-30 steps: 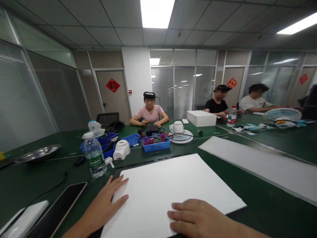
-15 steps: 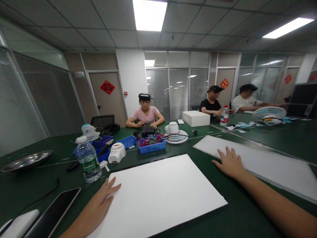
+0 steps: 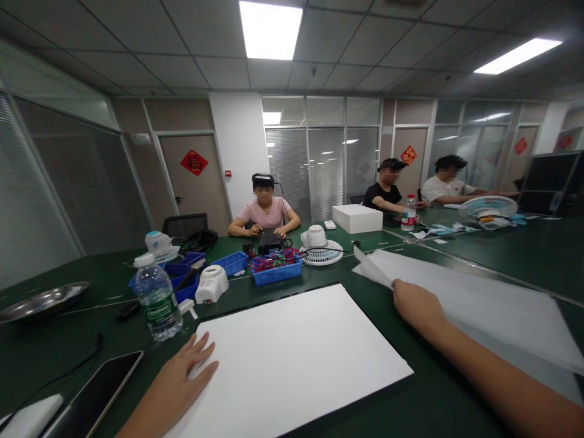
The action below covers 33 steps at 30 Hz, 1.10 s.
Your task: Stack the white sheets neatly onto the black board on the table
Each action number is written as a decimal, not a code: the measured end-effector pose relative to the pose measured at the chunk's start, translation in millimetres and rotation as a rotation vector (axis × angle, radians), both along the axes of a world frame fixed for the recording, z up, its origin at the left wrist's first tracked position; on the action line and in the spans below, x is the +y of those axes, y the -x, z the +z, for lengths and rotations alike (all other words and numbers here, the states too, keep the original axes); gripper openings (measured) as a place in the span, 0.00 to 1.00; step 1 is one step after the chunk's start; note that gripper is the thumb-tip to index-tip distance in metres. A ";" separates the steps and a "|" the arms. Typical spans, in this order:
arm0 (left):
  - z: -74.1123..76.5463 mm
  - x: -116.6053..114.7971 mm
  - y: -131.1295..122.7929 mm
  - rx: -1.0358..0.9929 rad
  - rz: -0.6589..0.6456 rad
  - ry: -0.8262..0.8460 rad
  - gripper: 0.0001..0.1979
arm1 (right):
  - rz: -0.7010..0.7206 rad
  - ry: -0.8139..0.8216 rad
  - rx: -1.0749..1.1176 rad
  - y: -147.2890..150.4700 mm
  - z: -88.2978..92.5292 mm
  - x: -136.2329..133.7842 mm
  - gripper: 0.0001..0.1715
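Note:
A large white sheet (image 3: 292, 353) lies flat on the green table (image 3: 82, 340) in front of me. My left hand (image 3: 180, 380) rests open and flat on its near left corner. To the right, my right hand (image 3: 415, 304) is closed on the near left corner of another white sheet (image 3: 479, 304), which is lifted off the stack of white sheets (image 3: 561, 383) beneath it.
A water bottle (image 3: 155, 298), a phone (image 3: 98, 395), a cable and a metal dish (image 3: 39, 301) sit to my left. Blue bins (image 3: 278, 271), small white fans (image 3: 319, 246) and a white box (image 3: 358, 218) lie further back. Three people sit across the table.
My right hand went from the front sheet to the right-hand stack, then closed on the top sheet's corner and raised it. The left hand stayed flat.

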State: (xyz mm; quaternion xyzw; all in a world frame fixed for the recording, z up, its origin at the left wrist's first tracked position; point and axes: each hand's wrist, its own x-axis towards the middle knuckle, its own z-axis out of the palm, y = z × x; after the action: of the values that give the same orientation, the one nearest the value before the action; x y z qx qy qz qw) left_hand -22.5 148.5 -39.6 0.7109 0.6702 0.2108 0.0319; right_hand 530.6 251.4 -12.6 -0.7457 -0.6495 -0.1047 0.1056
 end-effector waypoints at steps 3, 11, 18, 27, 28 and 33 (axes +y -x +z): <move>0.6 -0.1 0.0 0.012 0.007 0.017 0.28 | 0.030 -0.049 0.036 19.7 9.2 -14.2 0.18; 7.3 -2.3 -4.1 -0.016 0.016 0.050 0.29 | 0.771 -0.046 0.052 104.1 11.0 -76.4 0.17; 11.1 -6.5 -3.4 -0.134 -0.006 0.025 0.31 | 1.232 0.109 0.116 135.8 17.4 -110.2 0.17; -4.6 -1.3 2.1 -0.092 0.035 -0.048 0.38 | 1.412 0.335 0.100 126.0 37.1 -106.9 0.39; -4.6 -0.9 2.2 -0.087 0.030 -0.057 0.37 | 1.395 0.319 0.080 122.9 35.6 -103.8 0.40; -2.7 -0.8 6.1 -0.152 -0.022 -0.075 0.28 | 1.278 0.274 0.056 111.5 29.7 -92.9 0.41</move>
State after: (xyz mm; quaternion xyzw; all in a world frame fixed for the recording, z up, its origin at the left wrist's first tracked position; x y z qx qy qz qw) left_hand -28.6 147.7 -42.3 0.7010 0.6496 0.2886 0.0585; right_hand 419.0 158.5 17.1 -0.2220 -0.9692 0.0820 0.0681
